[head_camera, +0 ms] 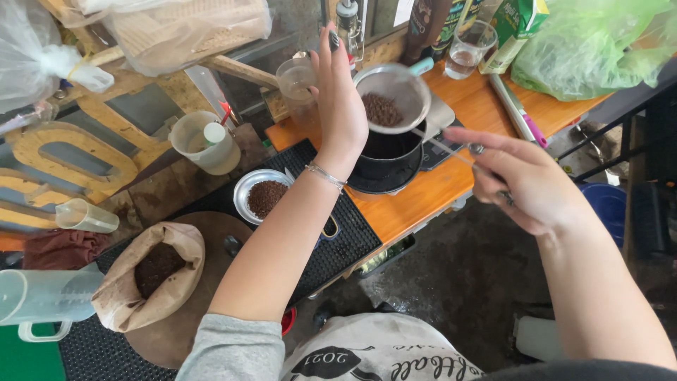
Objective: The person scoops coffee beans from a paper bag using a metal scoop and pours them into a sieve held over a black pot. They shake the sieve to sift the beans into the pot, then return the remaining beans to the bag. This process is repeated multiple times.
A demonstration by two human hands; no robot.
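Just above the middle of the frame I hold a small round wire-mesh sieve (392,97) with a clump of dark brown grounds in it, right over a black round pot (386,164) whose inside looks dark; I cannot tell what it holds. My right hand (525,185), at centre right, has its fingers curled shut around the sieve's thin metal handle. My left hand (340,99) stands upright, fingers straight and together, palm flat against the sieve's left rim. Left of centre, a shallow round metal dish (262,195) holds more brown grounds on a black ribbed mat (338,247). At lower left an open brown paper bag (147,281) is part full of the same dark grounds. I count three lots of grounds. At the top, two clear glass cups: one (297,81) behind my left hand, one (468,48) on the orange wooden counter (416,201) with a little water. At far left lie two clear plastic jugs (42,296).
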